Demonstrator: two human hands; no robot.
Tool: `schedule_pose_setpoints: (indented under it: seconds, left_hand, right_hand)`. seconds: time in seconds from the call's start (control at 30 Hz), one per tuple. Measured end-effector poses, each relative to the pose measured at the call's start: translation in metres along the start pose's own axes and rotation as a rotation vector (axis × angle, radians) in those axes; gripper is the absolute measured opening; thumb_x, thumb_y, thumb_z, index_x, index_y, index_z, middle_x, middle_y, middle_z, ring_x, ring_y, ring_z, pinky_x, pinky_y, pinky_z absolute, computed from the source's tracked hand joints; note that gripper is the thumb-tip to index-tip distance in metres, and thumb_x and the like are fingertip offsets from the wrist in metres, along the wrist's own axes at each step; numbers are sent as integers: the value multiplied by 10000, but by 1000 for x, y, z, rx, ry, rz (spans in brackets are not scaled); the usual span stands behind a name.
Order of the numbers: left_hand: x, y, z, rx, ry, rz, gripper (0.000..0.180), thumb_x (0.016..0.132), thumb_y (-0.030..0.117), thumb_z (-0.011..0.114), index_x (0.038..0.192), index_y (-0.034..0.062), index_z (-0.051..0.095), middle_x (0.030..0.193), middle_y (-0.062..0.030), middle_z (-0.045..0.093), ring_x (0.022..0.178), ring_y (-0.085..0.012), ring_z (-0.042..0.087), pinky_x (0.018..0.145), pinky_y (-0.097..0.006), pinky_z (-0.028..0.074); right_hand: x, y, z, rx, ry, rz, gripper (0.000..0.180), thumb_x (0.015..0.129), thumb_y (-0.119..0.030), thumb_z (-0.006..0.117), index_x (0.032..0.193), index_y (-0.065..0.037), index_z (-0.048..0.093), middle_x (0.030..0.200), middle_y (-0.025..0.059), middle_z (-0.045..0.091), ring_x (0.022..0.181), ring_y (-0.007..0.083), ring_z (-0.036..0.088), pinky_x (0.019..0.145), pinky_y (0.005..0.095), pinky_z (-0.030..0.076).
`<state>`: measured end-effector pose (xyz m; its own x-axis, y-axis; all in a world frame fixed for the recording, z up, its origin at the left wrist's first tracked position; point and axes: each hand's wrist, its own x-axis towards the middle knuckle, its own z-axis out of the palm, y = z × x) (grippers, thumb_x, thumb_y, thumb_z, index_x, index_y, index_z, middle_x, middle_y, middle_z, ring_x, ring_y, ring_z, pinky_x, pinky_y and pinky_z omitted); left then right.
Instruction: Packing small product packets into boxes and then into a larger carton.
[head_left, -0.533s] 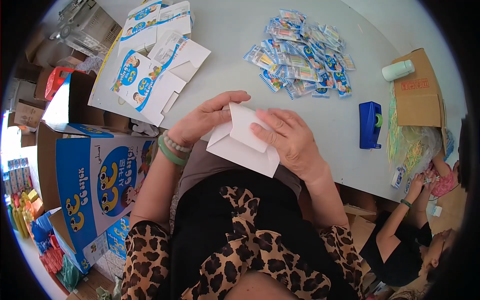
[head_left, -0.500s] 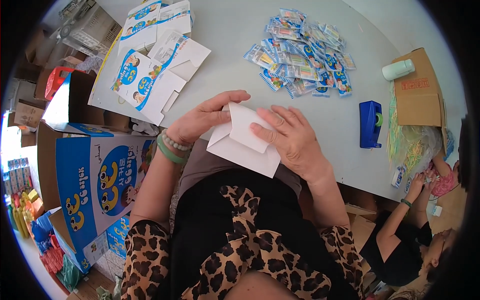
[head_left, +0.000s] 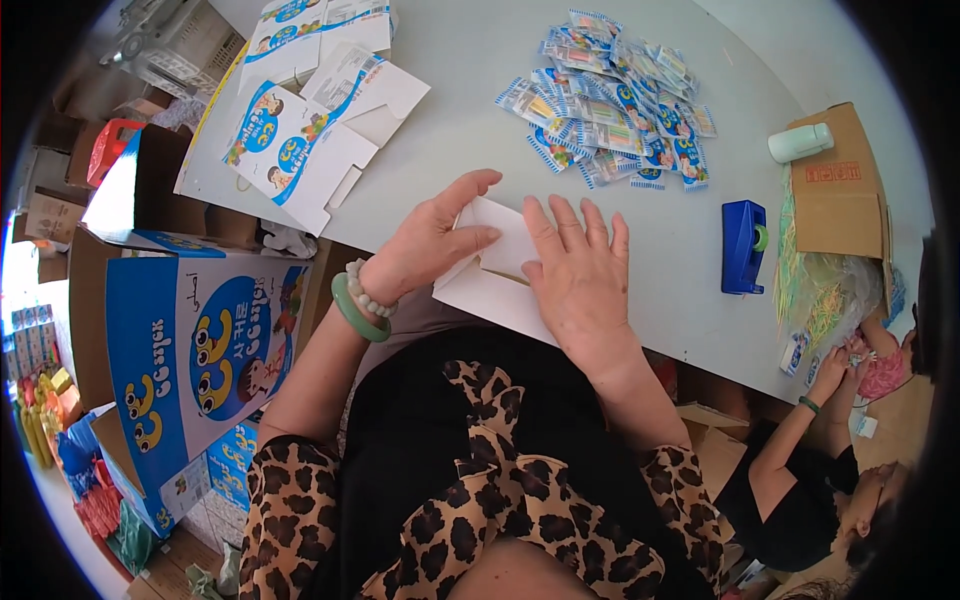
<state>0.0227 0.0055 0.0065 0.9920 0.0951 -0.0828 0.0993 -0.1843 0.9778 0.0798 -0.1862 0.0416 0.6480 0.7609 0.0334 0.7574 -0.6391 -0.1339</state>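
A small white cardboard box, its flaps folded over, is between my hands at the table's near edge. My left hand, with a green bangle and a beaded bracelet at the wrist, grips its left end. The thumb lies on the white flap and the index finger stretches past the far corner. My right hand lies flat over the box's right part, fingers spread and pointing away from me, hiding that end. A narrow opening shows between the flaps. Beyond my hands is a pile of small blue-and-white packets.
Printed flat cartons lie at the table's far left. A blue tape dispenser stands at the right, near a brown carton with a white bottle on it. A large open printed box is at my left. A co-worker sits at lower right.
My right hand has straightened its fingers and laid them flatter over the box's flaps. The box has shifted a little to the right, and my left thumb has moved further onto the flap.
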Motion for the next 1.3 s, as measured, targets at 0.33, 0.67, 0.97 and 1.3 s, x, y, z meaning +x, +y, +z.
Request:
schedule_pose_setpoints:
  seconds: [0.33, 0.67, 0.97, 1.3]
  left_hand:
    - [-6, -7, -1, 20, 95, -121, 386, 927, 269, 597, 1208, 7, 562, 997, -78, 598, 920, -125, 523, 798, -267, 442]
    - [-1, -7, 4, 214, 149, 63, 417, 842, 258, 670, 1147, -14, 587, 1101, -193, 618, 975, -325, 603, 844, -366, 477]
    - [-4, -16, 2, 218, 167, 103, 364, 891, 241, 631, 1136, -26, 590, 1152, -180, 601, 1043, -271, 575, 908, -343, 444]
    - [-20, -1, 7, 143, 236, 87, 335, 901, 238, 612, 1114, -20, 593, 1017, -175, 631, 867, -286, 609, 791, -337, 482]
  right_hand:
    - [-5, 22, -2, 495, 10, -206, 624, 780, -164, 665, 1355, -65, 441, 1298, 157, 510, 1223, 330, 453, 1062, 429, 319]
    - [12, -6, 1, 159, -46, 0, 570, 805, -201, 656, 1332, -111, 458, 1245, 119, 548, 1172, 287, 488, 1054, 450, 291]
    - [15, 26, -7, 524, -147, -197, 589, 800, -180, 650, 1346, -61, 465, 1321, 123, 517, 1267, 292, 436, 1051, 408, 336]
    - [-59, 57, -17, 1312, -441, 651, 825, 913, -673, 305, 1457, -55, 261, 1066, 197, 616, 816, 210, 663, 557, 266, 536]
